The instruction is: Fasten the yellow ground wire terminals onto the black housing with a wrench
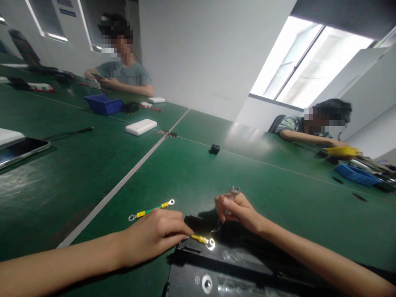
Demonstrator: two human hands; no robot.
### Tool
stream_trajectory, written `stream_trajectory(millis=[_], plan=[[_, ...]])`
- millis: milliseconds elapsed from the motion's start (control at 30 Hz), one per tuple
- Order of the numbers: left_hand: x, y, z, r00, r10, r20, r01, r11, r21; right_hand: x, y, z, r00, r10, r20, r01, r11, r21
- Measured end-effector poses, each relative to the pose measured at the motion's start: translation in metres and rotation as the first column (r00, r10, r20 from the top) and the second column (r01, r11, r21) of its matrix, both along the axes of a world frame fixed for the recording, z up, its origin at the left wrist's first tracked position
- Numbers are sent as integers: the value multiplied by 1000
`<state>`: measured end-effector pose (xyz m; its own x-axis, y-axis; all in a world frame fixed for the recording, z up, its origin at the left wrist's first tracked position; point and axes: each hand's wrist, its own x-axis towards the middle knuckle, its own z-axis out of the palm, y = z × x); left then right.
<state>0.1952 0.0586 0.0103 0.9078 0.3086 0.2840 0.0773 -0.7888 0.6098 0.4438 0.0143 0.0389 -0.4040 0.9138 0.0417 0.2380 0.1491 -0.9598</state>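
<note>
Steadying the yellow-sleeved lead (201, 239) matters most here, I judge. My left hand (167, 227) pinches it behind the sleeve, fingers closed narrowly, and its ring terminal (211, 244) sits over the near side of the black case (185, 280); whether it lies flat I cannot tell. My right hand (236, 209) is wrapped around a metal tool (234, 193), forked end up, the lower end pointing down near the ring. I would hold the ring square to the case, let no twist run through the wire, and bring the tool in straight so it doesn't skid. A green-wired lead (151, 210) lies on the table (278, 194) just beyond my left knuckles, so I should avoid nudging it.
</note>
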Motion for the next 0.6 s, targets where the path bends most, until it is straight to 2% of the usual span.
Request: stream_trajectory(millis=[233, 600], plan=[[0, -1, 0, 1000, 2, 9, -2, 999, -33, 1, -1, -2, 1000, -12, -5, 11, 999, -44], [1, -1, -1, 1000, 18, 7, -18, 999, -40, 1, -2, -1, 1000, 1, -8, -1, 1000, -20]])
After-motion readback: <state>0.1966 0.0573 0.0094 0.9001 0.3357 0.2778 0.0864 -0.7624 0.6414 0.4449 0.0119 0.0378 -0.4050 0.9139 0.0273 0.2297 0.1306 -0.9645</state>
